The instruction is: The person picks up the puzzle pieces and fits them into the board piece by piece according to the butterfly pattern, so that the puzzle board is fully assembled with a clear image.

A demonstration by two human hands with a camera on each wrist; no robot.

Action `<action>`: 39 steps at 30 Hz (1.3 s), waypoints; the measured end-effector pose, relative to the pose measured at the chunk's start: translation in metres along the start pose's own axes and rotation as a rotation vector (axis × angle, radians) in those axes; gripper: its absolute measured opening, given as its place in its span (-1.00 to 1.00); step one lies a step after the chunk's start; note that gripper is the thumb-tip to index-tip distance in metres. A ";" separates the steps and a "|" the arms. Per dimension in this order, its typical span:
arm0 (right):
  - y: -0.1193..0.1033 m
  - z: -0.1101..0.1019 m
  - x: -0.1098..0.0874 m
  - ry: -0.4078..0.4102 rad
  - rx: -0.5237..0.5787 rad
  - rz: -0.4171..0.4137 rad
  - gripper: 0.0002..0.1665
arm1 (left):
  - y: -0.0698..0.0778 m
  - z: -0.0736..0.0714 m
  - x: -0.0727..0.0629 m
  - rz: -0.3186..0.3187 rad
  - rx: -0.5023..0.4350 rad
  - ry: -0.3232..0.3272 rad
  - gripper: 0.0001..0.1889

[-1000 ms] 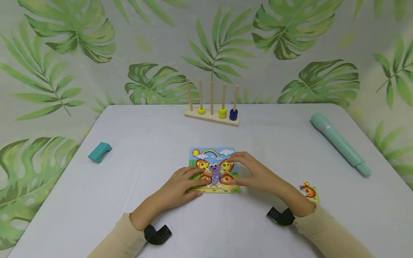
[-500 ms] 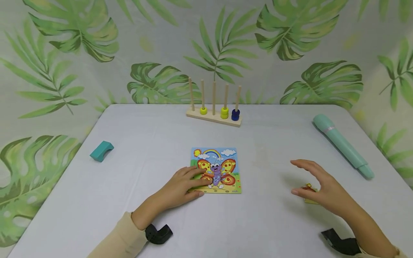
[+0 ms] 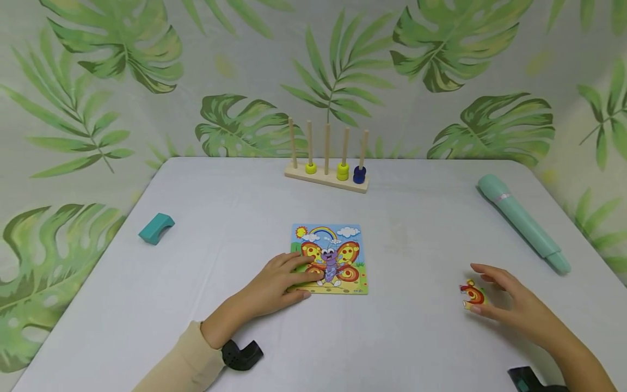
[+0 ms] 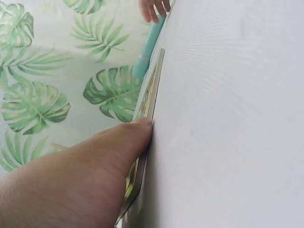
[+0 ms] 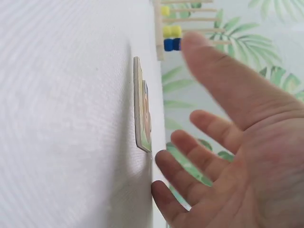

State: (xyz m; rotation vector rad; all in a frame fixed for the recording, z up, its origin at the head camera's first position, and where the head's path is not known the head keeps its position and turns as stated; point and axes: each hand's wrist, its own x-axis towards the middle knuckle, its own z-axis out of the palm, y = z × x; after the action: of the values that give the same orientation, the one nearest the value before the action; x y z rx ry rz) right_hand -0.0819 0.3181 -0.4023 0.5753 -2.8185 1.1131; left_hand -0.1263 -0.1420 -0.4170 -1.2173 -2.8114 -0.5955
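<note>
A butterfly jigsaw puzzle [image 3: 348,253] lies flat at the middle of the table. My left hand [image 3: 274,280] rests on its lower left part, fingers extended over the picture; in the left wrist view the thumb [image 4: 135,133] lies along the board's edge. Off to the right, my right hand [image 3: 514,302] is beside a few loose puzzle pieces [image 3: 474,294], its thumb overlapping their lower edge in the head view. From the right wrist, those pieces [image 5: 138,104] appear stacked, with the thumb and fingers [image 5: 178,166] spread apart and nothing held between them.
At the back stands a wooden peg rack [image 3: 325,179] with yellow and dark blue beads. A mint-green microphone-shaped toy [image 3: 524,223] lies along the right side. Near the left edge is a teal arch block [image 3: 157,228]. A leaf-patterned cloth [image 3: 245,65] hangs behind the table.
My right hand has left the puzzle and moved right to the loose pieces, lowering beside them. My left hand has stayed on the puzzle.
</note>
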 end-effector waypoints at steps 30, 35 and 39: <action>-0.002 0.006 0.004 0.044 -0.236 0.024 -0.36 | -0.001 0.002 -0.001 0.002 -0.007 0.005 -0.61; -0.028 0.007 0.012 0.088 -0.176 -0.062 -0.33 | -0.001 0.001 0.000 0.000 -0.003 0.002 -0.61; -0.056 0.016 0.027 0.116 -0.133 -0.144 -0.29 | 0.000 0.001 0.000 -0.003 -0.001 -0.004 -0.60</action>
State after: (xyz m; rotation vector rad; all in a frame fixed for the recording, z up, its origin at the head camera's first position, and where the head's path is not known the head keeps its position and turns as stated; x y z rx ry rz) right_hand -0.0857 0.2614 -0.3730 0.6673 -2.6784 0.8962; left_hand -0.1265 -0.1419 -0.4178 -1.2155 -2.8171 -0.5961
